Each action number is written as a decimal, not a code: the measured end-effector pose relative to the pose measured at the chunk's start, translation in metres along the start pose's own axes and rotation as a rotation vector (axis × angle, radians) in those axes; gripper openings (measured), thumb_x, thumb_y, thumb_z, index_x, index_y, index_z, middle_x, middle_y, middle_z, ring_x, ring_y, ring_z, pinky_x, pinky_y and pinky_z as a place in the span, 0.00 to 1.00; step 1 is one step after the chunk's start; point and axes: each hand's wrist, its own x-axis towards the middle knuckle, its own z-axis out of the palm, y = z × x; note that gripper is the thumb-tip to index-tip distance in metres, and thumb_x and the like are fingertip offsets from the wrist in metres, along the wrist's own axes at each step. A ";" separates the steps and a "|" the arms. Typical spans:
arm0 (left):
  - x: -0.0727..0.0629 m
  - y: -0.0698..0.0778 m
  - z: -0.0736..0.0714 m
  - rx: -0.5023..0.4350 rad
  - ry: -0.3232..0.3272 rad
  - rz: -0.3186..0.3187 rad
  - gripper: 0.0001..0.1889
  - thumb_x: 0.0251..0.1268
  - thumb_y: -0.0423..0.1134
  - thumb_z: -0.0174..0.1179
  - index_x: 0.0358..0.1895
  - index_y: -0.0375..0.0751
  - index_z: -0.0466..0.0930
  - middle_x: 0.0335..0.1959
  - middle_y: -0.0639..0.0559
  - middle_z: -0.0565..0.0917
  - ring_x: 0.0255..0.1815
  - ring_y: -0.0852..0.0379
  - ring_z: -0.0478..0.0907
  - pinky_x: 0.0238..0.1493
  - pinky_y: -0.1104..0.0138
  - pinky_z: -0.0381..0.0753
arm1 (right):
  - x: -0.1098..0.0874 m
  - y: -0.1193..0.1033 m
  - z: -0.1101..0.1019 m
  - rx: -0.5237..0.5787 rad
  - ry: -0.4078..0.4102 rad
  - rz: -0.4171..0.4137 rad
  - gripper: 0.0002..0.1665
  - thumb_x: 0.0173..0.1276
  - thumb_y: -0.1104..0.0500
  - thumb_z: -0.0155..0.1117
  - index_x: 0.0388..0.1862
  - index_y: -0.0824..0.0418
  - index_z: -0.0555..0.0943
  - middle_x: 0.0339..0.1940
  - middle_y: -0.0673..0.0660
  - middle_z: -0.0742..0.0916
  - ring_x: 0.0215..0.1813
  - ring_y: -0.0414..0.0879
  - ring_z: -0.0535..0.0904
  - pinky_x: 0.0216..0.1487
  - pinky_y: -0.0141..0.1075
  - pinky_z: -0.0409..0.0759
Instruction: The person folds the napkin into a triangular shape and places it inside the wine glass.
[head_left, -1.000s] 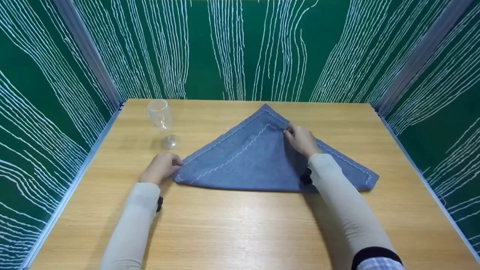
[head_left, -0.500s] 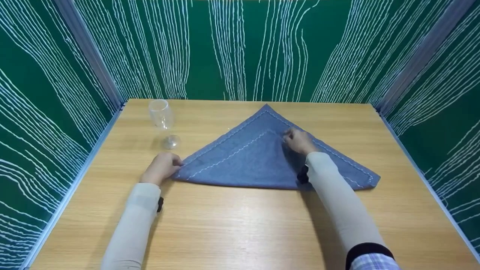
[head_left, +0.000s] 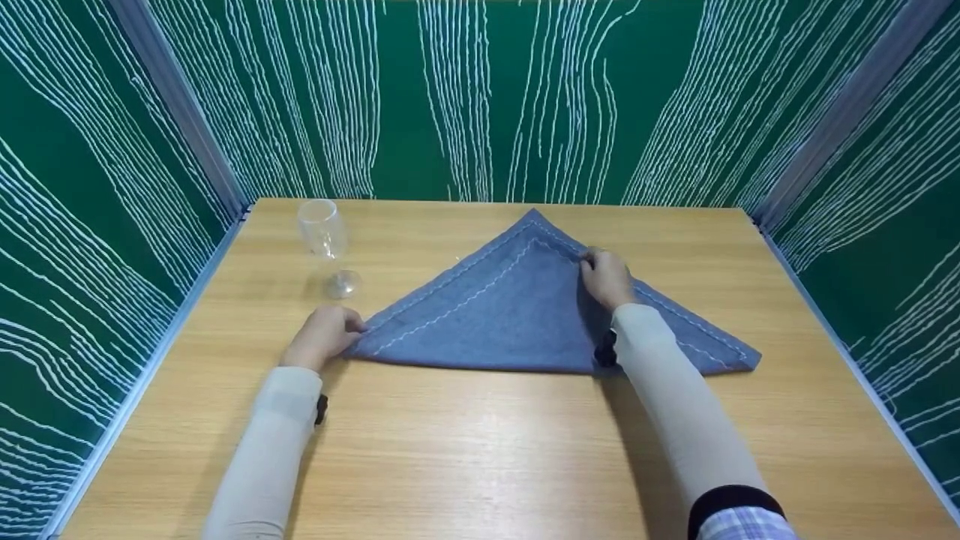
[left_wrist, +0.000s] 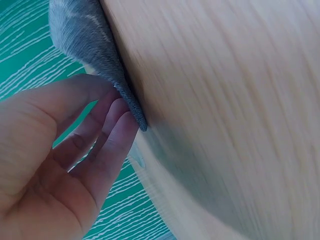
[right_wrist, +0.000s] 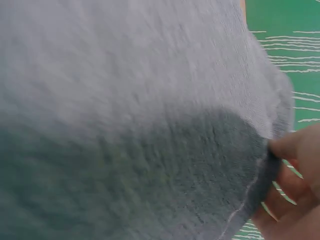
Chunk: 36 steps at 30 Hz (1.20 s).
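Observation:
A blue-grey cloth (head_left: pixel 480 315) with pale stitching along its borders lies folded into a triangle, its tip toward the back wall. At its left corner my left hand (head_left: pixel 322 336) pinches the edge between thumb and fingers; the left wrist view shows the cloth (left_wrist: pixel 90 35) between the fingertips. My right hand (head_left: pixel 609 279) pinches the upper layer's stitched edge near the right slope, below the tip. In the right wrist view, thumb and fingers (right_wrist: pixel 285 147) hold that edge, and the cloth fills most of the picture. My right forearm hides part of the cloth's right side.
Beyond my left hand, a clear stemmed glass (head_left: pixel 322 232) stands upright on the wooden table (head_left: pixel 465 450). Green walls (head_left: pixel 397 97) with white wavy lines enclose the table at the back and both sides.
My right hand opened its distance from the cloth's edge slightly, then came back a little up and right with the upper layer. The near fold has shifted slightly away from me; my left hand stays put.

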 end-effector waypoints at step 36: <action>-0.009 0.008 -0.003 0.004 -0.048 0.003 0.05 0.61 0.27 0.65 0.38 0.35 0.87 0.36 0.43 0.87 0.38 0.48 0.81 0.46 0.52 0.81 | -0.025 0.014 -0.007 -0.336 -0.376 -0.005 0.33 0.76 0.54 0.58 0.72 0.73 0.66 0.69 0.75 0.69 0.72 0.70 0.61 0.70 0.61 0.61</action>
